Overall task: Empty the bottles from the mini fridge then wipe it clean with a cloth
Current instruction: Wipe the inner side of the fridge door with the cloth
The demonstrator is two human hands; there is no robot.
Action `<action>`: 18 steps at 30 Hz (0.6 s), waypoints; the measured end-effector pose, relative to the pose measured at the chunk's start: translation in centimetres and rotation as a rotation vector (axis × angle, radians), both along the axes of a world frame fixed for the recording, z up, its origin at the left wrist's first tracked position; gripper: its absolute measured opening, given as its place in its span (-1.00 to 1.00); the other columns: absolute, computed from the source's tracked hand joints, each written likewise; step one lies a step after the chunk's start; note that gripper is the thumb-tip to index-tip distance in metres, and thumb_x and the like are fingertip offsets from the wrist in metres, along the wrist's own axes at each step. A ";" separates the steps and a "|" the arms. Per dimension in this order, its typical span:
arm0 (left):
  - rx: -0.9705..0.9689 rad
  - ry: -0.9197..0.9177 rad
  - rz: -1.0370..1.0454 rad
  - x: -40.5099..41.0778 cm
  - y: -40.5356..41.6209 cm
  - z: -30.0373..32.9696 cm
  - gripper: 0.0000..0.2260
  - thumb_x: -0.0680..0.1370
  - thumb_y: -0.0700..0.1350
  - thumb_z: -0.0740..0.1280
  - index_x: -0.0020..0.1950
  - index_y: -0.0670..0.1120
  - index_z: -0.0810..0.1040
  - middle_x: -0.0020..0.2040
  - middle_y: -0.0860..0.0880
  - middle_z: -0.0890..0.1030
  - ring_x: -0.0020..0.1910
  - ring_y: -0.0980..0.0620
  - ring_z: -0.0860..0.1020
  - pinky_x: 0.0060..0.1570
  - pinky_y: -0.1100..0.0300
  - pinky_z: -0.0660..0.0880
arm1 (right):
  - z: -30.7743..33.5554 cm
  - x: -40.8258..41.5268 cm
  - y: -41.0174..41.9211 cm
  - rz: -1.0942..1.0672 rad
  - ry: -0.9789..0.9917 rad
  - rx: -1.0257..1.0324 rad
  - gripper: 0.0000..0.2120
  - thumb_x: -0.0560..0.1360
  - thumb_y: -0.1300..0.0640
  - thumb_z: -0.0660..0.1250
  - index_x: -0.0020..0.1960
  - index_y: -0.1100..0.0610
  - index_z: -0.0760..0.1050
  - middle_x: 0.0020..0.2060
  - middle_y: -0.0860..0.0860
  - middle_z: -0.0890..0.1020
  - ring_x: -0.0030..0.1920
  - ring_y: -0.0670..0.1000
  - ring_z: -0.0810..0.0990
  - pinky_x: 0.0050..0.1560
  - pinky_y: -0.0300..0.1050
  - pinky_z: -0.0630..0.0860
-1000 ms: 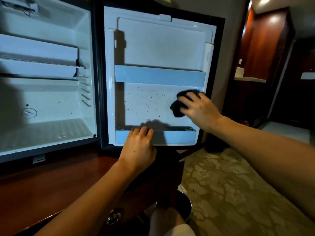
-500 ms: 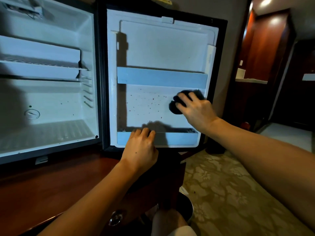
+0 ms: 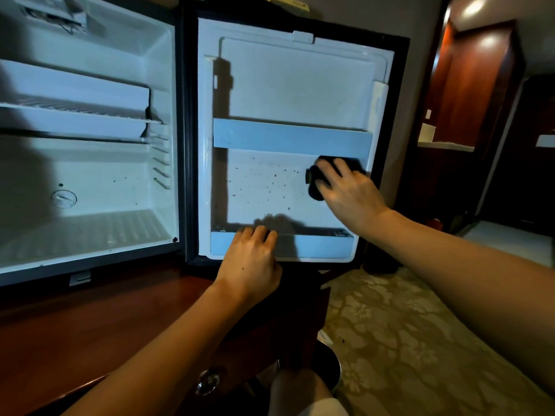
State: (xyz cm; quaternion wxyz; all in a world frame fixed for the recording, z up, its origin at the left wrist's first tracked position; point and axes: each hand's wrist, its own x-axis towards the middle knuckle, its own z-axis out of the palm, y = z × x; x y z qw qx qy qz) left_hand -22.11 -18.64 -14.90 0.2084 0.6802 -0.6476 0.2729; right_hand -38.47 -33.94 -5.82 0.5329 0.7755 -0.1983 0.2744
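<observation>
Dim hotel room w/ patterned carpet (image 3: 405,325); mini fridge (image 3: 90,145) stands open, no bottles in view, its door (image 3: 288,94) swung right. Right hand (image 3: 350,190) presses the dark cloth (image 3: 315,181) flat vs the door's lower right, just under the upper rail (image 3: 291,136); brown specks (image 3: 264,181) lie to its left toward the hinge edge, so the right hand's nearer. Left hand (image 3: 252,259) grips the bottom rail (image 3: 315,246), fingertips curled over & hidden; most of the cloth is covered too.

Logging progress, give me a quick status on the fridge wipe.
Right hand presses dark cloth on door panel. Left hand grips lower door shelf. Specks remain; nothing blocking.
</observation>
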 end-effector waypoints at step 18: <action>0.014 0.001 0.011 -0.1 -0.3 0.2 -0.65 0.35 -0.03 0.28 0.06 -0.18 0.57 -0.07 -0.14 0.57 -0.13 -0.17 0.52 -0.03 0.01 0.48 | -1.5 0.4 -1.5 0.195 0.221 0.053 -0.71 0.52 0.28 0.16 0.14 0.17 0.59 0.39 0.14 0.44 0.35 0.24 0.43 0.07 0.08 0.57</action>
